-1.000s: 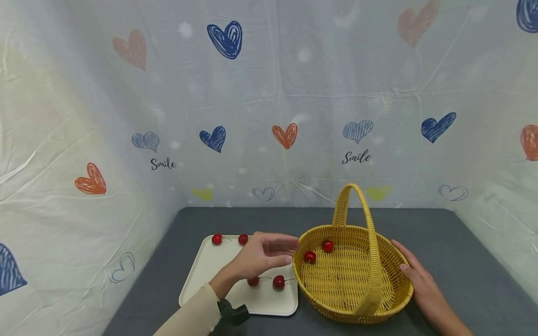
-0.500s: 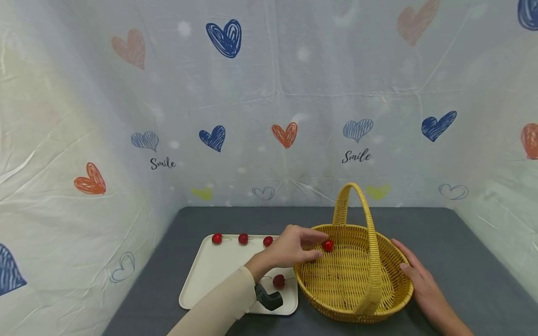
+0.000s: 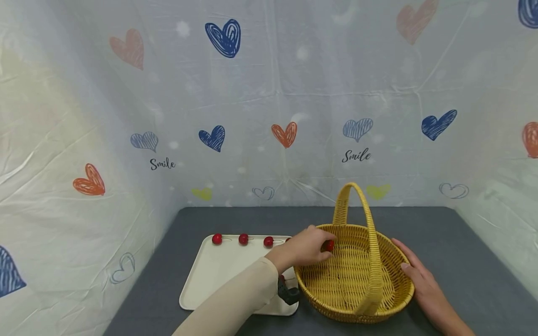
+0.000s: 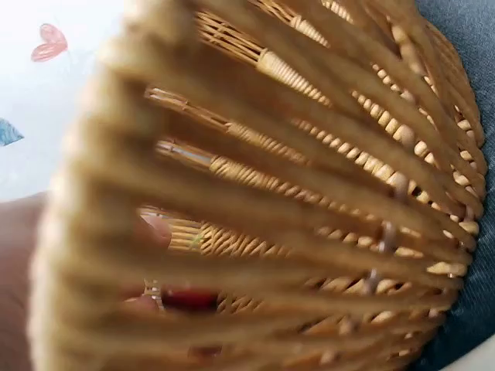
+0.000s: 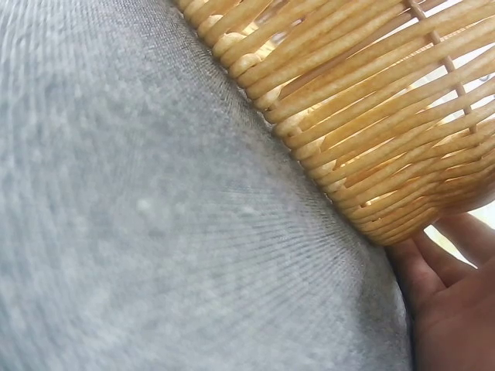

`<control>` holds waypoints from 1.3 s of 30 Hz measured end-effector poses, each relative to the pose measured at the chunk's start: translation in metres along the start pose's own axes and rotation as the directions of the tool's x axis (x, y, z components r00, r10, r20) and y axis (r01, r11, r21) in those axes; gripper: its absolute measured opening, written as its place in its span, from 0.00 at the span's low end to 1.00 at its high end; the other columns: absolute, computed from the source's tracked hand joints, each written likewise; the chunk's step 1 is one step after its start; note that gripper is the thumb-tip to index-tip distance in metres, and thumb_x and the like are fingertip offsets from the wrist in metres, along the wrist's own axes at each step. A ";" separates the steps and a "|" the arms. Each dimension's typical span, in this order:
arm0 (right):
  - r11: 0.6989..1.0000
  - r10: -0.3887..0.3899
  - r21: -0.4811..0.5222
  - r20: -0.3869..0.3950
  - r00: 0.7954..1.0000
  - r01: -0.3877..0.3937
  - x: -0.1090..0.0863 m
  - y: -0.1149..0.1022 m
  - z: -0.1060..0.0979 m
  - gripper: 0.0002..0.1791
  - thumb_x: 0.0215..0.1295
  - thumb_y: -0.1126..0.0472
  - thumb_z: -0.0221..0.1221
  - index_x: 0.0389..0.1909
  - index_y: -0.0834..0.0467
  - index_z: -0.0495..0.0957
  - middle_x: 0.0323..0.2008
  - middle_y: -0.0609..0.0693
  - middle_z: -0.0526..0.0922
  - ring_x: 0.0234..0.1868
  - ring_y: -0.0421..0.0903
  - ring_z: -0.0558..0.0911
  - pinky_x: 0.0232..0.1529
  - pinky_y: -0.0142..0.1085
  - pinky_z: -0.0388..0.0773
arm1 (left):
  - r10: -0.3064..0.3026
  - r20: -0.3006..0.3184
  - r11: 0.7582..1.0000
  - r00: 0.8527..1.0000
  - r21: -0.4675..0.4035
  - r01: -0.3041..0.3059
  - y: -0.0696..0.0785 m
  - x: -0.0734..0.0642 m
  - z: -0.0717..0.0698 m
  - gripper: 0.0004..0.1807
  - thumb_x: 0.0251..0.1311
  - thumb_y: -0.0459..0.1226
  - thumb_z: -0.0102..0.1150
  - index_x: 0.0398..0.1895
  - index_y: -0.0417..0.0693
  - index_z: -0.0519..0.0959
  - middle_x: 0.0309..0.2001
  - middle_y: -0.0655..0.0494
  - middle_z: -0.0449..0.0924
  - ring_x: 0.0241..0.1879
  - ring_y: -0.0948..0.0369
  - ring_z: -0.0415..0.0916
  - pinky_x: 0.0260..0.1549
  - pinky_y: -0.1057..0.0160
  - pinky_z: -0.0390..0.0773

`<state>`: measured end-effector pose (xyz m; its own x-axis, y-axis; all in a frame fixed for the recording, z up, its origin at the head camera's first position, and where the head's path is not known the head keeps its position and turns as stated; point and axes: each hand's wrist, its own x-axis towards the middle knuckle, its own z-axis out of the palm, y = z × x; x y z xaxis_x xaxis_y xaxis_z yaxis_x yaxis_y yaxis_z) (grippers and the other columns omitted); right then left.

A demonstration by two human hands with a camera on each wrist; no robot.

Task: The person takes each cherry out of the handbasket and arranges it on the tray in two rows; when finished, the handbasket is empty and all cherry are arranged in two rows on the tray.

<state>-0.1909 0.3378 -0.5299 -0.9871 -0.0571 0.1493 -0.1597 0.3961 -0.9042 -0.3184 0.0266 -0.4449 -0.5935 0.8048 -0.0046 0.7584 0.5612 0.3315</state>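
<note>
My left hand [image 3: 303,247] reaches over the left rim of a yellow wicker basket [image 3: 349,280]. Its thumb and fingers close around a red cherry [image 3: 330,245] inside, near the back left wall. Another cherry seen there earlier is now covered by this hand. In the left wrist view, red cherry skin [image 4: 189,299] shows through gaps in the weave, beside fingertips. My right hand [image 3: 426,284] holds the basket's right side, thumb over the rim and fingers along the outside; in the right wrist view those fingers [image 5: 421,270] touch the wicker.
A cream tray [image 3: 222,275] lies left of the basket, with several stemmed cherries [image 3: 243,239] along its back edge. My left forearm hides its front right part. The basket's tall arched handle [image 3: 371,252] rises over its middle. A dark grey tabletop [image 3: 252,219] meets a heart-printed curtain [image 3: 252,93].
From above the tray, my left hand has moved right into the basket, and its fingers have closed on a cherry there. The right hand and the basket stay almost still.
</note>
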 end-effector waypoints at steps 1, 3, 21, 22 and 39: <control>1.000 -0.001 0.000 0.001 1.000 0.001 0.000 0.000 0.000 0.32 0.94 0.47 0.35 0.91 0.41 0.44 0.89 0.54 0.46 0.68 0.07 0.53 0.57 0.10 0.60 | 0.009 0.006 1.000 1.000 0.026 -0.009 0.001 0.002 0.001 0.23 0.77 0.41 0.67 0.71 0.48 0.82 0.39 0.61 0.86 0.27 0.71 0.72 0.29 0.73 0.72; 1.000 -0.001 0.001 0.003 1.000 0.001 0.000 0.000 -0.001 0.32 0.94 0.47 0.35 0.91 0.41 0.44 0.89 0.57 0.46 0.68 0.07 0.53 0.57 0.10 0.60 | 0.033 0.009 0.996 0.999 0.080 -0.034 0.002 0.004 0.002 0.17 0.77 0.41 0.67 0.64 0.47 0.85 0.34 0.62 0.82 0.26 0.70 0.70 0.28 0.72 0.69; 1.000 0.010 -0.004 -0.001 1.000 -0.010 0.000 -0.001 0.000 0.32 0.93 0.47 0.35 0.91 0.40 0.44 0.88 0.42 0.47 0.68 0.07 0.53 0.57 0.09 0.59 | 0.112 -0.114 0.955 0.987 0.286 -0.075 0.004 0.005 0.017 0.06 0.74 0.35 0.68 0.46 0.55 0.90 0.44 0.64 0.89 0.43 0.69 0.83 0.42 0.75 0.80; 1.000 0.010 -0.004 0.000 1.000 -0.010 0.001 -0.001 0.000 0.32 0.93 0.46 0.35 0.91 0.40 0.44 0.88 0.43 0.47 0.68 0.07 0.53 0.57 0.09 0.59 | 0.113 -0.113 0.957 0.987 0.279 -0.077 0.004 0.005 0.017 0.05 0.74 0.35 0.68 0.45 0.55 0.90 0.41 0.65 0.88 0.40 0.70 0.81 0.40 0.75 0.78; 1.000 -0.003 0.028 0.001 1.000 0.003 -0.001 -0.004 0.000 0.31 0.93 0.48 0.36 0.91 0.37 0.45 0.89 0.59 0.47 0.69 0.09 0.54 0.58 0.10 0.61 | 0.096 0.015 0.966 0.995 0.240 -0.097 0.004 0.004 0.020 0.08 0.70 0.36 0.69 0.32 0.57 0.83 0.25 0.66 0.77 0.22 0.70 0.69 0.23 0.73 0.67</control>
<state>-0.1893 0.3364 -0.5260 -0.9867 -0.0593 0.1512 -0.1624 0.3705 -0.9145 -0.3125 0.0360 -0.4628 -0.5140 0.8577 0.0126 0.8546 0.5107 0.0941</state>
